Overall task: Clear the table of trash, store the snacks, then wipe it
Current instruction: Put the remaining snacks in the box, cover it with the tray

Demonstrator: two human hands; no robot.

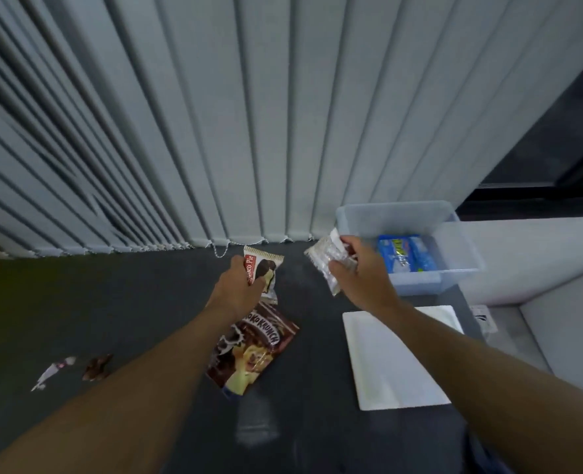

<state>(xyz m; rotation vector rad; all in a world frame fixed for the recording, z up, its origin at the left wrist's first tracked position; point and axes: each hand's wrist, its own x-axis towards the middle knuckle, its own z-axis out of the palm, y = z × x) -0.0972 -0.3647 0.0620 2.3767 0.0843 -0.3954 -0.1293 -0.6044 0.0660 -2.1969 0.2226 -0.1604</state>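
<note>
Pinched in left hand: glossy white-and-red foil Choco Pie wrapper, serrated far edge, chocolate-cake print. Thumb and curled fingers closed on its left side. Position mid-way across dark grey table; contact with the top not discernible.

Gripped in right hand: clear crinkled plastic packet, wrinkled film, white strip at far end. Fingers curled round its right edge. Held just left of translucent plastic bin, outside it.

Flat on table, just near of the Choco Pie wrapper: brown glossy Koko Krunch pouch, rectangular, creased, laid diagonally, left side partly hidden by left forearm.

Bin at far right: rectangular, rounded corners, open top, frosted walls. Inside, on its floor: shiny blue printed packet.

Near right, on the near side of bin: white rectangular tray, matte, smooth, shallow raised rim, far corner crossed by right forearm.

Near left: torn white wrapper scrap; just right of it, not touching, crumpled brown scrap.

Table top: matte, faint smears, dull pale reflection toward near edge.

Room: pale grey vertical blinds across far side, fabric slats, hems down at table level. White bead chain dangling at centre. Dark glass at far right. Pale grey ledge right of bin.
</note>
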